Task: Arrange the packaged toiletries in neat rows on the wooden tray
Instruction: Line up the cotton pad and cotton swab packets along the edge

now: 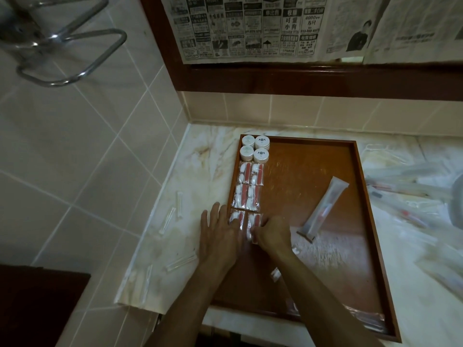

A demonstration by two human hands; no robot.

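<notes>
The tray (360, 196) is a shallow wooden rectangle with a raised reddish-brown rim and a scuffed orange-brown floor, and it sits on a pale marble counter (200, 156) in the corner of a tiled wall. Along its left side the toiletries stand in two columns: at the far end four round white jars (254, 148) with printed lids, packed two by two, and below them clear packets (248, 186) that each hold white cotton pieces and a red strip, laid in pairs side by side and touching. The nearest pair of packets (246, 222) lies under the hands. The left hand (220, 236) lies flat with straight, spread fingers across the tray's left rim, its fingertips on the left packet of that pair. The right hand (271, 234) is just beside it, fingers curled down onto the right packet; whether it pinches the packet or only presses it cannot be told. The two hands nearly touch. To the right of them, apart from the rows, a long clear toothbrush pack (323, 209) lies slantwise on the tray floor. More clear packs (400, 186) are scattered on the counter right of the tray, blurred, and thin clear sachets (172, 216) lie on the counter to the left. Above hangs a dark-framed mirror (300, 78) covered with newspaper (250, 28).
</notes>
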